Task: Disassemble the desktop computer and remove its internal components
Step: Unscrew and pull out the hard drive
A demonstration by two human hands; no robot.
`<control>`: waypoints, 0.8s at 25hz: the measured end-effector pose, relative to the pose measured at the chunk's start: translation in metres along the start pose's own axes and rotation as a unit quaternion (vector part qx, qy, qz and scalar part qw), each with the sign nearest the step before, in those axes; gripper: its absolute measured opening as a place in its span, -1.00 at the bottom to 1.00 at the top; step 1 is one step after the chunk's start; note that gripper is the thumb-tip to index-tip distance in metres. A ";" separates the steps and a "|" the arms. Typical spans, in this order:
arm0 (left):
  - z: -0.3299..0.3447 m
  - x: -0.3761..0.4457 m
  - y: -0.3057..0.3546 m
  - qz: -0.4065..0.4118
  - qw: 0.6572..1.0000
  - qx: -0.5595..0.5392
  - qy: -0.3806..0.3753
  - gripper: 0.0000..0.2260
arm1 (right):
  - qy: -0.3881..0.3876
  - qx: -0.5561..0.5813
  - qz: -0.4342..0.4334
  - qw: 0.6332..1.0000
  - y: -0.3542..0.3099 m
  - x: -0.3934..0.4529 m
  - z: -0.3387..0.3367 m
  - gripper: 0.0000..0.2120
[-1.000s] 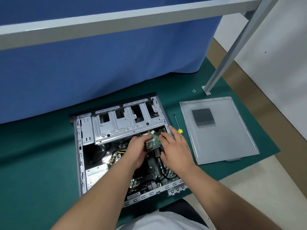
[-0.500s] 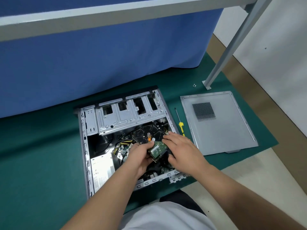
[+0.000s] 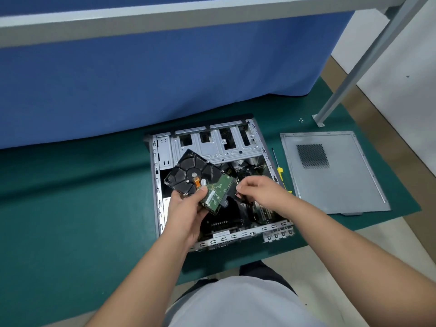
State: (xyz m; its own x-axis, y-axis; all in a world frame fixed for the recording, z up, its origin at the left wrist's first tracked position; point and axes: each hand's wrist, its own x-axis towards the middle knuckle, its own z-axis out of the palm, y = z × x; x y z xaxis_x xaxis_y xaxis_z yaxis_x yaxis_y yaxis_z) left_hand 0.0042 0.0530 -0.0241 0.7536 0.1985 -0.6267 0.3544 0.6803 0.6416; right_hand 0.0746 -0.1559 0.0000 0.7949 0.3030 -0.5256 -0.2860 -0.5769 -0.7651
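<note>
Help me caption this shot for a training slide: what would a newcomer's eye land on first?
First, the hard drive, circuit board up, lifted above the open computer case and gripped by the left hand. Next, the right hand beside it, fingers pinched at a dark cable connector near the drive's edge. To the right on the green mat lie the removed side panel and a yellow-handled screwdriver.
</note>
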 end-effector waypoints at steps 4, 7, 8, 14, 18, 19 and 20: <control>0.005 0.006 0.015 0.048 0.998 0.004 -0.039 -0.60 | -0.003 0.089 -0.010 0.996 -0.014 0.010 0.005 -0.82; 0.016 0.010 0.019 0.061 0.996 0.015 -0.068 -0.62 | 0.002 0.176 0.013 0.984 -0.016 0.015 0.007 -0.81; 0.020 0.011 0.019 0.059 0.996 0.013 -0.071 -0.61 | 0.003 0.195 0.023 0.981 -0.016 0.016 0.007 -0.81; 0.049 0.028 0.020 0.025 0.995 0.008 -0.099 -0.58 | 0.022 0.291 0.041 0.956 -0.010 0.022 0.014 -0.78; 0.048 0.038 0.034 -0.003 0.992 0.032 -0.121 -0.57 | 0.054 0.265 0.036 0.962 -0.014 0.032 0.007 -0.88; 0.049 0.041 0.036 -0.009 0.992 0.034 -0.119 -0.57 | 0.058 0.265 0.040 0.962 -0.015 0.035 0.006 -0.88; 0.050 0.042 0.035 -0.009 0.993 0.032 -0.112 -0.56 | 0.069 0.281 0.044 0.956 -0.016 0.037 0.008 -0.88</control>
State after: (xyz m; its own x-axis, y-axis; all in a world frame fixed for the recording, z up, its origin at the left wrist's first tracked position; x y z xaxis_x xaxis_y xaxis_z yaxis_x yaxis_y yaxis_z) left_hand 0.0765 0.0500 -0.0056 0.8482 0.0203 -0.5293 0.3985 0.6339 0.6628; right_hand 0.1045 -0.1294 -0.0102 0.8066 0.1477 -0.5724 -0.5661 -0.0859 -0.8198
